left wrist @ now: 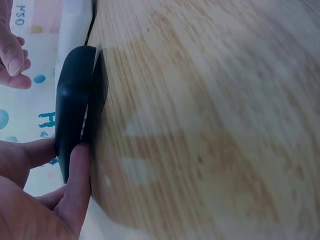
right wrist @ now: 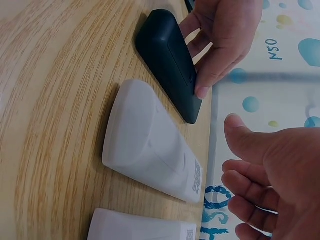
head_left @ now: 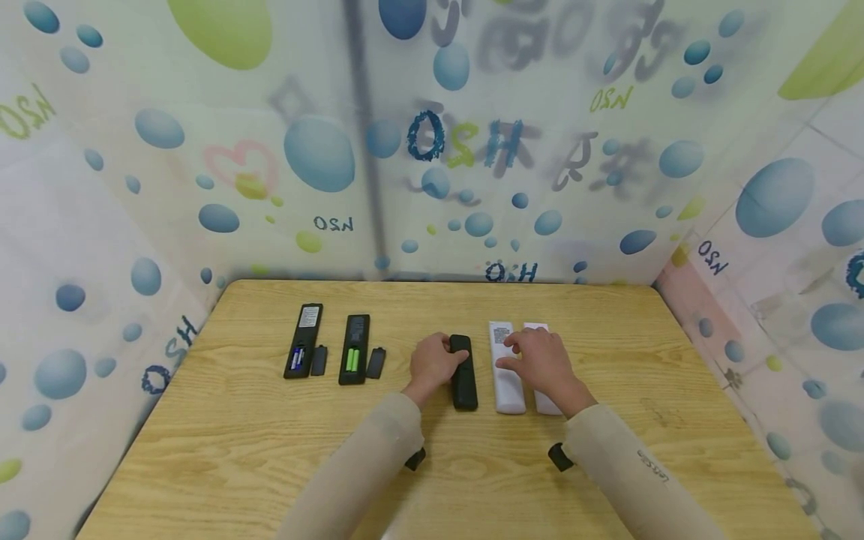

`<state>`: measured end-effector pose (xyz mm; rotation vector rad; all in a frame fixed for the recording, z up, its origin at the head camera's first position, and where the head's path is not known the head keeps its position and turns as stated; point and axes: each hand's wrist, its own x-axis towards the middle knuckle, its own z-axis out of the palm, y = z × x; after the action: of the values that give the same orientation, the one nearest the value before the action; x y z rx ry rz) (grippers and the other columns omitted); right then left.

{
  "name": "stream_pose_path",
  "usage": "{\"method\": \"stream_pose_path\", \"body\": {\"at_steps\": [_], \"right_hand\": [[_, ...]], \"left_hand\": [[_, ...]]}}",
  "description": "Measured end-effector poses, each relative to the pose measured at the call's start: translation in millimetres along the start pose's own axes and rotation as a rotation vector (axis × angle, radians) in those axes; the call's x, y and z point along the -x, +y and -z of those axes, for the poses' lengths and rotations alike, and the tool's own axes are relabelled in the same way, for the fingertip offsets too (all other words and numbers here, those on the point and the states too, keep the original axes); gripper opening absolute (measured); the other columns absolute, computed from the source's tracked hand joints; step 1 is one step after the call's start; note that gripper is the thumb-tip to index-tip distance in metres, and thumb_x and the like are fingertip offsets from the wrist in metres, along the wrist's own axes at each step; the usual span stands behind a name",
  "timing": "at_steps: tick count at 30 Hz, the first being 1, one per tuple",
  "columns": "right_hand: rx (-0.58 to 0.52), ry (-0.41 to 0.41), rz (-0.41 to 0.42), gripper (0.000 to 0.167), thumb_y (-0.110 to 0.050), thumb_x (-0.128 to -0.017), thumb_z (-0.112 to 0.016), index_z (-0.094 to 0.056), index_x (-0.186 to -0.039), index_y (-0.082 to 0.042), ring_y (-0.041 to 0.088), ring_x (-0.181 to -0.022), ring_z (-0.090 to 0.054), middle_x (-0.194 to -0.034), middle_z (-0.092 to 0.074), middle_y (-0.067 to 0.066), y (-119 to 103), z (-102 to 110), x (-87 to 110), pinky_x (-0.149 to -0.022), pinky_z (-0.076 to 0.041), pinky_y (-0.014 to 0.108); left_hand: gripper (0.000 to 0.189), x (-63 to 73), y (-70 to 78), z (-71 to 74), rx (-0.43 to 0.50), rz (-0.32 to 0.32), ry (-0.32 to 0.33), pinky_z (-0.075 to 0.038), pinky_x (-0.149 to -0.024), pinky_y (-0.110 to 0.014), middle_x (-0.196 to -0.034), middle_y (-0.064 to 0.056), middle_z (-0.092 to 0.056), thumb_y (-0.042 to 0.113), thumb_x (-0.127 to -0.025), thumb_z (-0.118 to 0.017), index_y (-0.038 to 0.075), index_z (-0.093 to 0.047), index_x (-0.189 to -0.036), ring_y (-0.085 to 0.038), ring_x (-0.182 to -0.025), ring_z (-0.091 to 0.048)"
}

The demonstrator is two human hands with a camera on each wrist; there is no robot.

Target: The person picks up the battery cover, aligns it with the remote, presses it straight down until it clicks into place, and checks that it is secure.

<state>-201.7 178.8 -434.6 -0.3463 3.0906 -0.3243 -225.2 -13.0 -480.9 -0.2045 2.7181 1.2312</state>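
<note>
On the wood-grain tabletop (head_left: 486, 487), slim black plastic remote (head_left: 464, 386) lies pinched by left hand (head_left: 434, 365), likely light, stiff, slightly slippery, best gripped along its sides; right hand (head_left: 545, 361), empty, fingers loosely parted, hovers over two oblong white plastic remotes (head_left: 509, 388).

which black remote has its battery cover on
The rightmost black remote, next to the white remotes: its back is closed, while the other two black remotes lie with compartments open, batteries showing and covers beside them.
</note>
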Motion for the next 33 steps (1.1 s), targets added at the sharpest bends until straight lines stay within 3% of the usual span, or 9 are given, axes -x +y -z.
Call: {"method": "stream_pose_path", "body": {"at_steps": [10, 16, 21, 25, 28, 31, 33], "right_hand": [[-0.005, -0.013, -0.007, 0.041, -0.042, -0.083, -0.075, -0.072, -0.111, -0.012, 0.027, -0.095, -0.062, -0.097, -0.072, 0.003, -1.8, -0.6, -1.5, -0.085, -0.047, 0.05], [-0.004, -0.01, -0.002, 0.039, -0.041, -0.083, -0.076, -0.072, -0.109, -0.013, 0.027, -0.095, -0.062, -0.098, -0.073, 0.004, -4.6, -3.7, -2.1, -0.086, -0.048, 0.05], [-0.018, -0.007, 0.014, 0.036, -0.04, -0.082, -0.077, -0.073, -0.107, -0.014, 0.024, -0.091, -0.063, -0.097, -0.073, 0.003, -9.2, -8.7, -4.2, -0.086, -0.049, 0.047], [-0.048, -0.019, 0.037, 0.037, -0.041, -0.082, -0.076, -0.073, -0.109, -0.015, 0.022, -0.091, -0.065, -0.098, -0.073, 0.002, -16.6, -14.5, -8.5, -0.085, -0.05, 0.047], [-0.066, -0.041, 0.048, 0.039, -0.043, -0.082, -0.076, -0.072, -0.11, -0.016, 0.021, -0.092, -0.064, -0.098, -0.072, 0.001, -25.3, -18.8, -12.5, -0.084, -0.05, 0.046], [-0.071, -0.058, 0.066, 0.04, -0.045, -0.082, -0.075, -0.072, -0.11, -0.016, 0.02, -0.091, -0.063, -0.098, -0.072, 0.0, -37.5, -21.7, -16.3, -0.083, -0.051, 0.044], [-0.064, -0.062, 0.081, 0.04, -0.045, -0.083, -0.075, -0.072, -0.11, -0.016, 0.02, -0.09, -0.063, -0.097, -0.072, -0.001, -46.7, -23.7, -18.7, -0.084, -0.05, 0.043]], "left_hand": [[0.041, 0.9, 0.6, -0.4, -0.07, -0.02, 0.041, -0.053, -0.074, -0.035, -0.106, -0.005, -0.069, 0.033, -0.087, -0.073, 0.009, -0.066, -0.12, -0.021, -0.089, -0.064], [0.038, 1.0, -2.5, 10.2, -0.092, -0.083, 0.056, -0.054, -0.075, -0.037, -0.105, -0.004, -0.071, 0.032, -0.088, -0.071, 0.01, -0.067, -0.119, -0.02, -0.09, -0.066], [0.035, -2.5, -11.7, 29.3, -0.065, -0.127, 0.063, -0.055, -0.074, -0.038, -0.1, -0.002, -0.072, 0.031, -0.091, -0.069, 0.011, -0.067, -0.119, -0.018, -0.081, -0.068], [0.036, -7.1, -21.9, 47.9, -0.054, -0.124, 0.047, -0.056, -0.073, -0.037, -0.104, -0.003, -0.072, 0.032, -0.092, -0.067, 0.012, -0.066, -0.122, -0.015, -0.072, -0.068], [0.037, -9.7, -30.7, 62.2, -0.06, -0.117, 0.047, -0.056, -0.076, -0.039, -0.107, -0.004, -0.072, 0.033, -0.094, -0.065, 0.012, -0.065, -0.124, -0.016, -0.074, -0.068], [0.036, -10.7, -39.2, 80.3, -0.063, -0.127, 0.074, -0.053, -0.088, -0.047, -0.108, -0.007, -0.072, 0.031, -0.094, -0.064, 0.01, -0.065, -0.124, -0.021, -0.084, -0.069], [0.037, -11.9, -45.6, 94.8, -0.06, -0.12, 0.078, -0.054, -0.086, -0.045, -0.109, -0.009, -0.072, 0.031, -0.095, -0.063, 0.009, -0.064, -0.125, -0.02, -0.08, -0.07]]}}
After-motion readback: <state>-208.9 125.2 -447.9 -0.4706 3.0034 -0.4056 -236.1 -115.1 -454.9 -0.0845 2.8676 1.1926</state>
